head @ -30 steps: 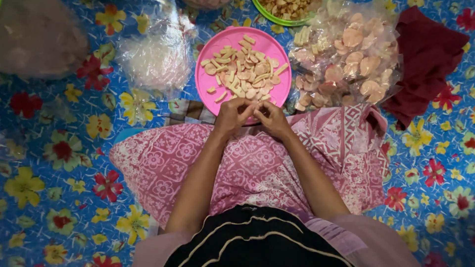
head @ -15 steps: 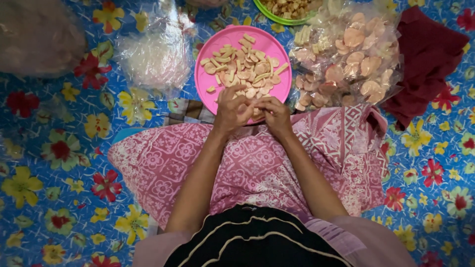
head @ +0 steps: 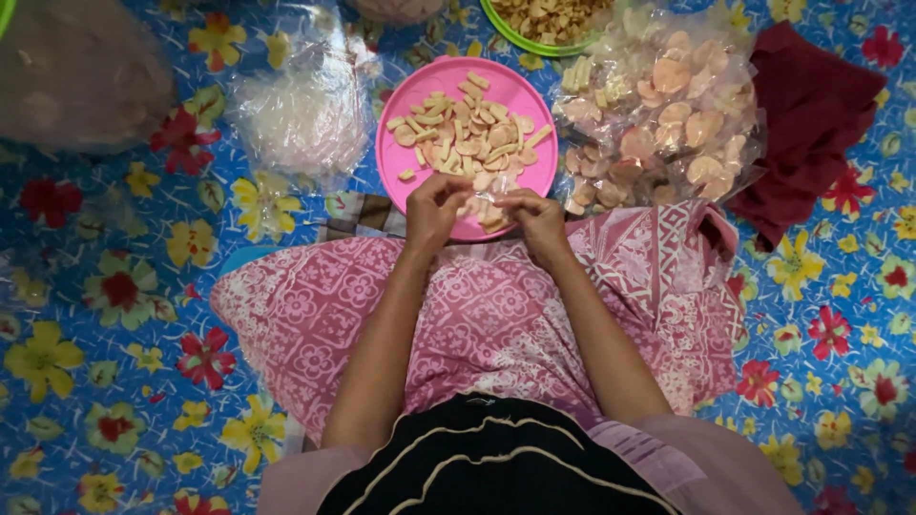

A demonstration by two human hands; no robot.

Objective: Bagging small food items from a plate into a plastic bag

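Left hand (head: 434, 205) and right hand (head: 536, 217) close together at near rim of pink plate (head: 399, 167), fingers pinched on small pale pieces (head: 489, 217), exact grip hidden | plate just beyond lap, within easy reach | clear bag of round chips (head: 668, 124) beside plate, right | green bowl (head: 534, 46) behind | floral mat (head: 114, 315) below

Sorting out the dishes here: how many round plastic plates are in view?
2. The pink round plastic plate lies just beyond both hands; the green round plastic plate sits at the top edge, partly cut off. Others may be out of frame.
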